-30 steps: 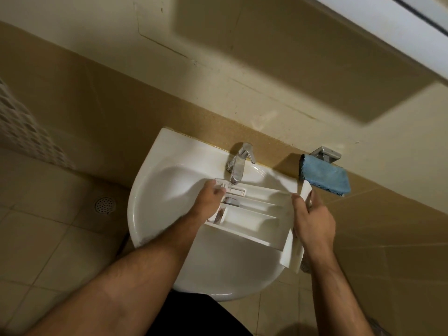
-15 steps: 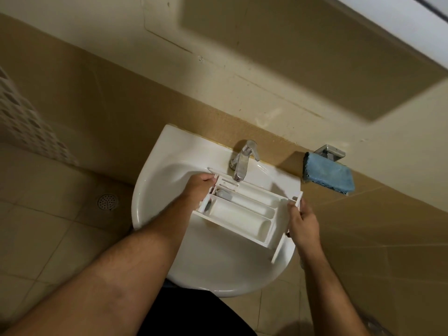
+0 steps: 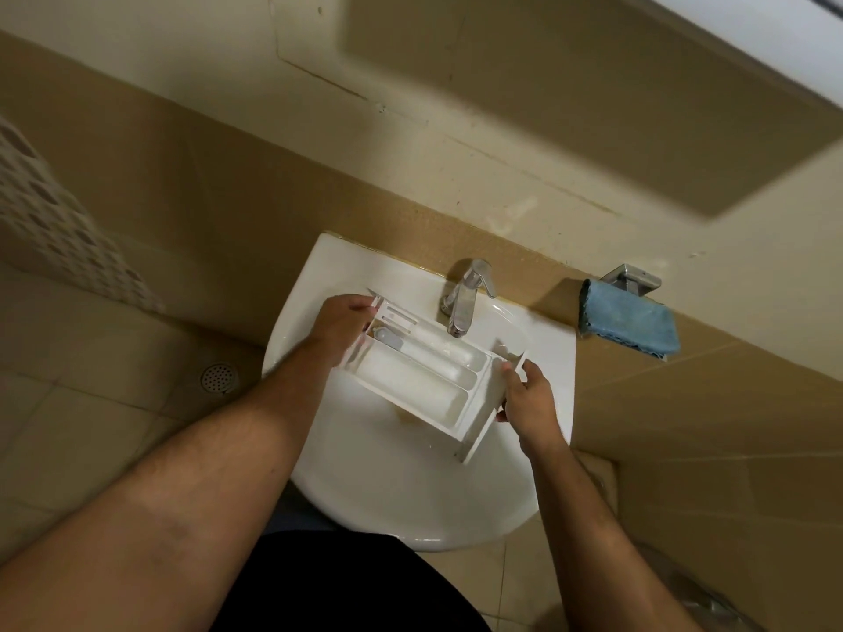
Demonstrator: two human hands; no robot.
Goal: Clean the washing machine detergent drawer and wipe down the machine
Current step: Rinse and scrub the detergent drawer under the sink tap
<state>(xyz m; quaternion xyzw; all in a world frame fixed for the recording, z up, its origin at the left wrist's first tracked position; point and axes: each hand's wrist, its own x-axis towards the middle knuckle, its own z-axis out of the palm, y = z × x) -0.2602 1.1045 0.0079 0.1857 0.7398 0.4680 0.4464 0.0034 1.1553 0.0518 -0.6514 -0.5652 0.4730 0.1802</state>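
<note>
While I hold the white detergent drawer (image 3: 419, 380) level over the basin of the white washbasin (image 3: 410, 504), my left hand (image 3: 344, 328) grips its far-left end, fingers curled round the rear edge, and my right hand (image 3: 529, 403) pinches the front panel at the right end, thumb on the inner face and the other fingers wrapped behind it. So the fingers of both hands are clamped on the drawer, none of them spread. It sits open side up, long compartments running left to right, with a small grey-white insert in the rear-left compartment, just below the spout of the chrome tap (image 3: 463, 301). I can read no brand, label or writing on the drawer or the tap; the faint marks on the drawer's rear-left tab are too blurred to make out. A blue cloth (image 3: 632, 326) hangs over a chrome wall bracket (image 3: 632, 278) to the right of the basin, apart from it. A round floor drain (image 3: 219, 377) shows on the tiled floor (image 3: 82, 403) at left. My left fingertips are hidden behind the drawer's end, and the drawer covers the basin's plughole.
</note>
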